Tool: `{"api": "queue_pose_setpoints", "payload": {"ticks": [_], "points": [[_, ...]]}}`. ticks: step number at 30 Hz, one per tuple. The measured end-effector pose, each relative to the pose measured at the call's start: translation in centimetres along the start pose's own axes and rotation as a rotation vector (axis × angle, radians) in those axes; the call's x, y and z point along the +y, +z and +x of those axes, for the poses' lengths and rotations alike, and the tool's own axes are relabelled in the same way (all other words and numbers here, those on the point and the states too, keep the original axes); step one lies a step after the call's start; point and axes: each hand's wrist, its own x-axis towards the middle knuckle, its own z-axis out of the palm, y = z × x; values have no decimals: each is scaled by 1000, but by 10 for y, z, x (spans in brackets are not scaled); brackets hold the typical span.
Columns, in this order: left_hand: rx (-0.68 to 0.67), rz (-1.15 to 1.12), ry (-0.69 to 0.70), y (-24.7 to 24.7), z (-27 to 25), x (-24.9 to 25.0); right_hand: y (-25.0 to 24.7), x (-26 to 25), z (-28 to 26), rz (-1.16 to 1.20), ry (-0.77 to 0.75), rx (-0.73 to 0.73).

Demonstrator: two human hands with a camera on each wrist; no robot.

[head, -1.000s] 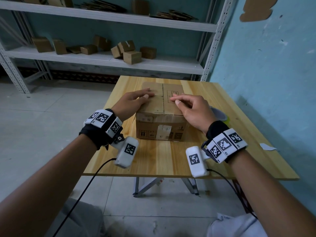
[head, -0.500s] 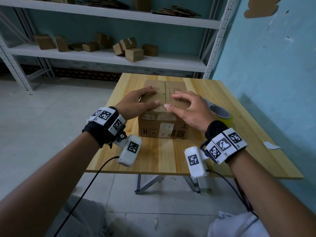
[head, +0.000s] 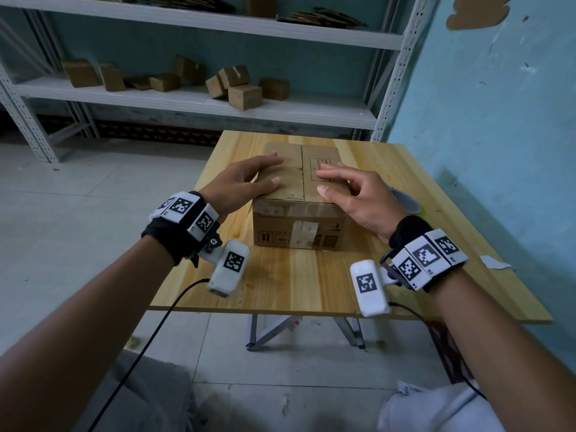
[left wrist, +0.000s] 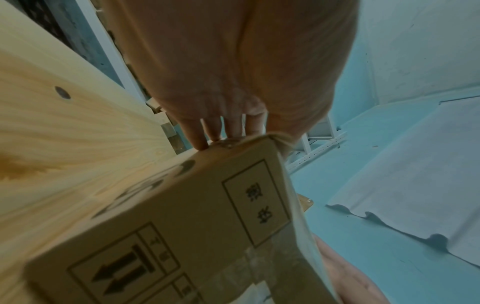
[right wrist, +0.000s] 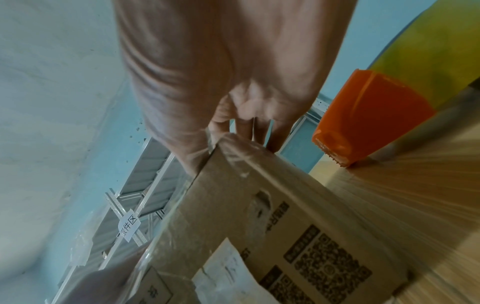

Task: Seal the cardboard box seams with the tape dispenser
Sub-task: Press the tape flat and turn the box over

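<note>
Fingers of my left hand [head: 246,182] lie flat on the left flap of the cardboard box [head: 299,207], gripping nothing; my right hand [head: 352,194] rests loosely open on the right flap. If I let go to reach, the flaps may spring apart and the tape may miss the centre seam [head: 303,173]. Box contents are hidden. The tape dispenser [right wrist: 363,121] sits near the bench's [head: 280,285] right edge.

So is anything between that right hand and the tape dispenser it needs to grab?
Nothing visible. The right hand rests on the box top; the orange tape dispenser sits on the table just beyond it, to the right, with bare wood between box and dispenser.
</note>
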Motion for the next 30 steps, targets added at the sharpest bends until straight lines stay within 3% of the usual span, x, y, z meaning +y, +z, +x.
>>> {"api": "queue_pose_setpoints", "payload": {"ticks": [17,23,30], "points": [[-43,-108,37,-1,-7,-7,-5,20,-10,422,-40,-96],[-10,-157,-6,-1,-6,-5,-16,24,-7,531,21,-96],[29,-40,-16,10,-4,2,-4,17,-2,365,8,54]]}}
